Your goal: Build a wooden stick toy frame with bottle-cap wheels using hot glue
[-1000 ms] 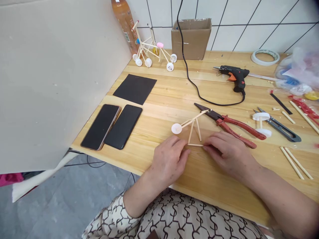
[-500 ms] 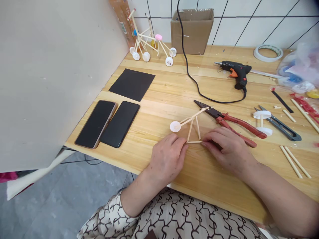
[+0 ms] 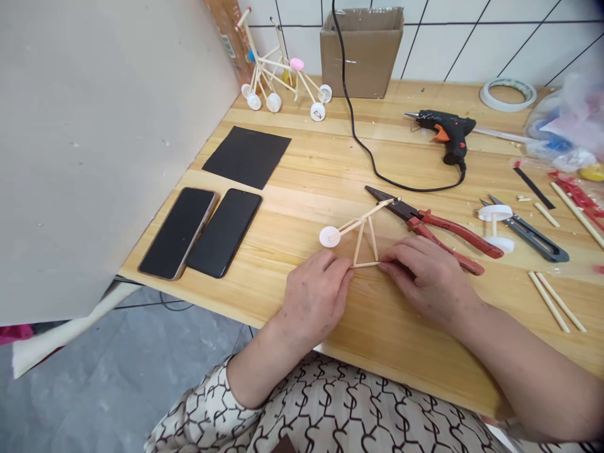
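Between my hands a short wooden stick [image 3: 365,265] lies crosswise at the near end of a small stick frame [image 3: 359,242]. My left hand [image 3: 316,296] pinches the stick's left end, and my right hand [image 3: 422,277] pinches its right end. Two slanting legs of the frame meet the stick near its ends; whether they are joined cannot be made out. A white round disc [image 3: 329,236] sits at the frame's left, and its long upper stick reaches over the jaws of red-handled pliers [image 3: 425,226].
A black glue gun [image 3: 448,132] with a cord lies behind. To the right are a two-disc axle [image 3: 494,228], grey snips [image 3: 535,238] and loose sticks [image 3: 557,302]. Two phones [image 3: 224,233], a black sheet [image 3: 248,156], a finished-looking stick model [image 3: 274,69] and a cardboard box [image 3: 361,60] stand left and back.
The view has shifted slightly, so everything sits a little higher. My hands keep their pinch on the stick's ends, and the frame looks otherwise the same.
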Demonstrator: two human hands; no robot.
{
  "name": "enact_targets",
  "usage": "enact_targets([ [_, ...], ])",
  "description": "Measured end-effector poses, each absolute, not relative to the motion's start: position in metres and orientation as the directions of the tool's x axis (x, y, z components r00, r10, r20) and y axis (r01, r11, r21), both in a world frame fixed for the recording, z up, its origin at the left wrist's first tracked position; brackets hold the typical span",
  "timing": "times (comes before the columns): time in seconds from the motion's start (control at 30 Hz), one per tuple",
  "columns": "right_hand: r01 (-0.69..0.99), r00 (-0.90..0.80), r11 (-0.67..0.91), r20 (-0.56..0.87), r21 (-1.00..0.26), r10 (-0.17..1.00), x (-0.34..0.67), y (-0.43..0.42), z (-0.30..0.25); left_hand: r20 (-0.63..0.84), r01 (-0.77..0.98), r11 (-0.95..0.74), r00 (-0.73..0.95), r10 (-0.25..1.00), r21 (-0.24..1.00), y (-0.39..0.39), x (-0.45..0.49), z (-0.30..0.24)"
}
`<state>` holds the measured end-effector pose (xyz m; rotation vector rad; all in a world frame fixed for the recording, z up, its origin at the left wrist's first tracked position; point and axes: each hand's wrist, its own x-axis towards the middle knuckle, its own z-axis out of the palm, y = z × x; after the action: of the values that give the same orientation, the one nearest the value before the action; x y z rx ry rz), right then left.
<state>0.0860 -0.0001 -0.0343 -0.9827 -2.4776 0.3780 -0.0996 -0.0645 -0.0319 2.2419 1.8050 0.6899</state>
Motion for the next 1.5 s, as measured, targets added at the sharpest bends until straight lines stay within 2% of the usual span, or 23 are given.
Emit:
enact_targets([
  [0.6,0.587,-0.648,0.709,0.298,-0.392,0.701,0.0857,-0.0011,-0.0324,0.235,0.856,-0.225,0.125,0.964,0.466,-0.0638,-0.1004,-0.0323],
  [1.23,0.597,-0.638,0.688,0.276,-0.413,0.719,0.0856,-0.0015,-0.0331,0.119,0.823,-0.082,0.018,0.993,0.563,-0.0595,-0.0952,-0.0271],
  [1.4,0.613,-0.626,0.672,0.262,-0.417,0.734,0.0849,-0.0017,-0.0322,0.238,0.818,-0.199,0.079,0.968,0.539,-0.0629,-0.0969,-0.0324],
  [1.5,0.614,-0.627,0.668,0.254,-0.42,0.736,0.0853,-0.0018,-0.0329,0.306,0.853,-0.305,0.182,0.935,0.424,-0.0653,-0.1001,-0.0336],
])
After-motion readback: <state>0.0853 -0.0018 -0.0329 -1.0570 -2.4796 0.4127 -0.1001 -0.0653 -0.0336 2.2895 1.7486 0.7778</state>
